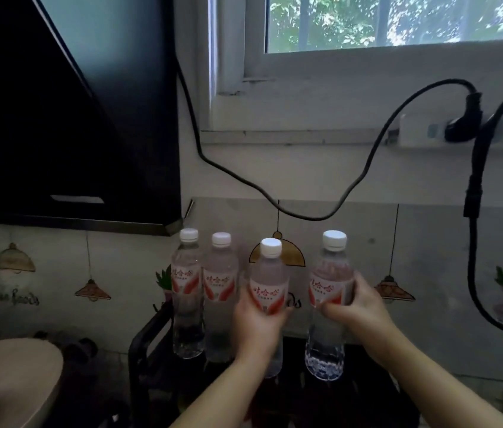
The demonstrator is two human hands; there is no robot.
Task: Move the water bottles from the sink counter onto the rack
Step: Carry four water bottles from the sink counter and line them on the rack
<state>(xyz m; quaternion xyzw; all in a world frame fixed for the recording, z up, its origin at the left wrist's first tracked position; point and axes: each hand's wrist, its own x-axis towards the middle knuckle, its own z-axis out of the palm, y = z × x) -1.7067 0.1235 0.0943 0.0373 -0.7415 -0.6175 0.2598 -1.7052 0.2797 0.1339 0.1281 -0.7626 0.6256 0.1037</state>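
Observation:
Several clear water bottles with white caps and red-and-white labels stand in a row above a black rack point(139, 344). Two bottles point(186, 291) point(220, 295) stand upright at the left end of the rack, close together. My left hand point(256, 322) is wrapped around a third bottle point(270, 273) at its label. My right hand point(358, 307) grips a fourth bottle point(330, 273) at the right, upright, its base low over the rack top. Whether the held bottles rest on the rack or hang just above it, I cannot tell.
A black range hood point(59, 134) hangs at the upper left. Black cables point(275, 202) droop along the wall to a power strip point(460, 134) under the window. A round pale wooden board point(12, 381) sits at the lower left. The decorated wall stands right behind the rack.

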